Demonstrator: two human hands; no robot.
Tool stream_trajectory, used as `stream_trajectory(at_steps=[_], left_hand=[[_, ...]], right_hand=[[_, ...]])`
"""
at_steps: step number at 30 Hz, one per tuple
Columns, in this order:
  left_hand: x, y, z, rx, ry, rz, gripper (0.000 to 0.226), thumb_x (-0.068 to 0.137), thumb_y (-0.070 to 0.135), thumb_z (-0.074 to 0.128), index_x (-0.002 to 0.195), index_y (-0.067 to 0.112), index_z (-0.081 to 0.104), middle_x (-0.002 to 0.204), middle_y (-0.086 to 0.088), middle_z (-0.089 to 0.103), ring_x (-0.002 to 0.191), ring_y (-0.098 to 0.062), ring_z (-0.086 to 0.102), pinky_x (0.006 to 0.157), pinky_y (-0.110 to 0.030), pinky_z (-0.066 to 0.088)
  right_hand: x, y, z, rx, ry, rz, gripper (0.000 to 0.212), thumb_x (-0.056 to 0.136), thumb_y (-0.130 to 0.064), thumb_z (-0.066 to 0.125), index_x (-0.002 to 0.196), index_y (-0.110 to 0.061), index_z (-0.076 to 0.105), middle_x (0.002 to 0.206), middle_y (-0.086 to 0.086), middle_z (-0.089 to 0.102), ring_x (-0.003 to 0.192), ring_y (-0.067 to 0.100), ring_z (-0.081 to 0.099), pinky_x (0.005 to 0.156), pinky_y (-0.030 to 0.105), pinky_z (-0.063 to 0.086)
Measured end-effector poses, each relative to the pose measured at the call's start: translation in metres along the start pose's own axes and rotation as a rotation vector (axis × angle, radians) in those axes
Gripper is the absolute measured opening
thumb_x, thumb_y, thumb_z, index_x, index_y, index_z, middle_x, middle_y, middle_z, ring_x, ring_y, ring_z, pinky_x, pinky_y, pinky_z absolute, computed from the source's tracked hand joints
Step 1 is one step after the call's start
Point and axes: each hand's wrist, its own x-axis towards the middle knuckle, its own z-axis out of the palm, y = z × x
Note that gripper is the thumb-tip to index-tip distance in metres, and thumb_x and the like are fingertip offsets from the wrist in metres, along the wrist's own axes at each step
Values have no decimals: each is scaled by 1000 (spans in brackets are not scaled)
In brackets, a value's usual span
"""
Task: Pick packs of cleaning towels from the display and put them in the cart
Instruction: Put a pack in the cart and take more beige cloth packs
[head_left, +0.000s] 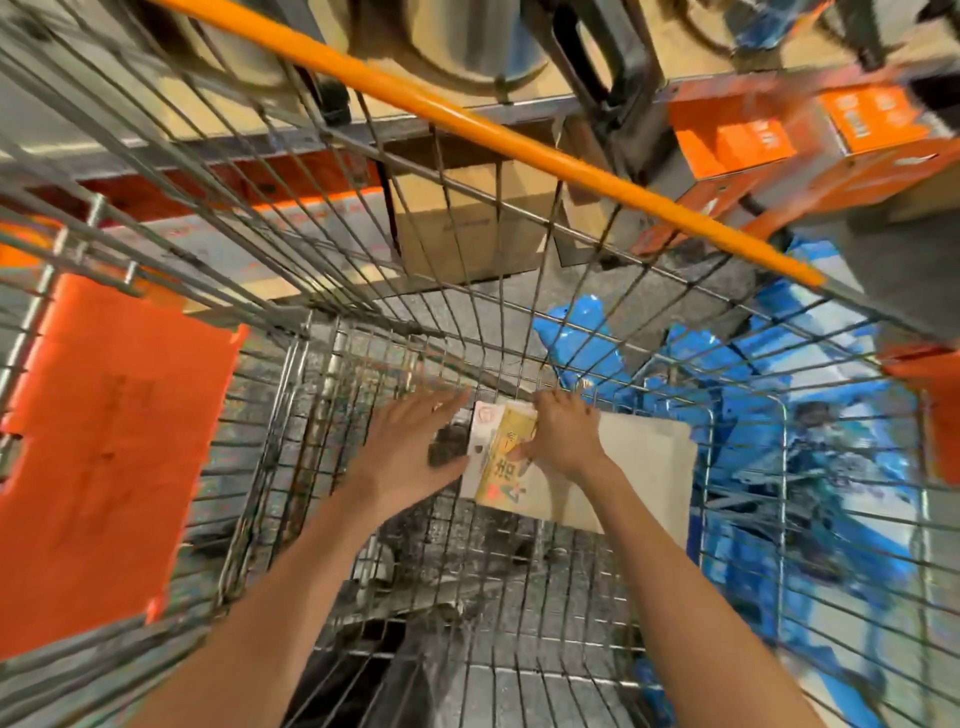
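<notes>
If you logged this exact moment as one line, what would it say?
stage: placing in cart | left hand: open, against pack | right hand: gripping pack | pack: low inside wire cart

You are looking down into a wire shopping cart (291, 415) with an orange handle bar (467, 124). On its wire floor lies a flat pack (519, 457) with a yellow-and-white label, tucked against the far end wall. Beneath the mesh the grey speckled floor (519, 597) shows through. An orange panel (104, 457) hangs on the cart's left side.
</notes>
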Motion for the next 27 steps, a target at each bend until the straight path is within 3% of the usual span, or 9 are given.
stream_trajectory(at_steps=[3, 7, 10, 15, 17, 19, 23, 27], left_hand=[[1, 0, 9, 23, -12, -21, 74, 89, 51, 53, 149, 38, 12, 158, 10, 16, 146, -13, 8, 119, -38, 3], [0, 6, 9, -26, -3, -40, 78, 87, 51, 55, 149, 39, 9, 158, 9, 15, 145, -14, 10, 119, -38, 4], [-1, 16, 4, -109, 9, -60, 85, 85, 51, 60, 148, 42, 4, 158, 9, 15, 145, -14, 11, 117, -39, 8], [-7, 30, -5, -232, 49, -93, 89, 81, 48, 66, 149, 42, 7, 151, 6, 35, 138, -20, 32, 112, -48, 29], [-15, 42, -14, -258, 101, -89, 79, 83, 40, 67, 144, 48, 17, 136, 5, 52, 119, -19, 52, 96, -44, 47], [-23, 54, -30, -314, 201, -94, 73, 83, 30, 68, 133, 61, 24, 120, 9, 59, 100, -14, 60, 82, -38, 53], [-47, 79, -76, -463, 316, -90, 76, 79, 30, 74, 127, 68, 28, 118, 11, 57, 105, -15, 59, 90, -42, 51], [-90, 116, -130, -413, 462, 66, 71, 79, 30, 74, 116, 74, 32, 110, 15, 58, 110, -10, 58, 90, -33, 48]], right_hand=[[-4, -3, -7, 69, 3, 51, 77, 58, -51, 81, 117, -15, 45, 122, 4, 56, 120, 25, 45, 101, 48, 24], [-12, -8, -29, 248, -1, 57, 60, 60, -40, 83, 99, -21, 41, 103, 0, 65, 104, 23, 56, 90, 40, 30], [-22, -11, -41, 261, 20, -13, 56, 63, -35, 83, 110, -22, 55, 110, 0, 66, 108, 23, 55, 90, 38, 33], [-48, -20, -61, 375, 58, -128, 46, 58, -30, 85, 99, -19, 66, 95, 3, 68, 92, 23, 59, 84, 44, 45], [-62, -25, -72, 462, 79, -131, 49, 57, -30, 85, 101, -19, 67, 96, 5, 69, 90, 24, 60, 81, 39, 47], [-80, -32, -90, 575, 126, -118, 49, 59, -24, 86, 103, -15, 67, 97, 4, 69, 90, 21, 61, 75, 32, 45], [-127, -52, -138, 779, 200, -118, 49, 64, -17, 85, 108, -10, 65, 99, 3, 64, 90, 14, 57, 75, 24, 44], [-186, -73, -188, 921, 273, -203, 30, 70, -12, 80, 95, -14, 64, 84, -3, 64, 70, -9, 55, 60, 9, 39]])
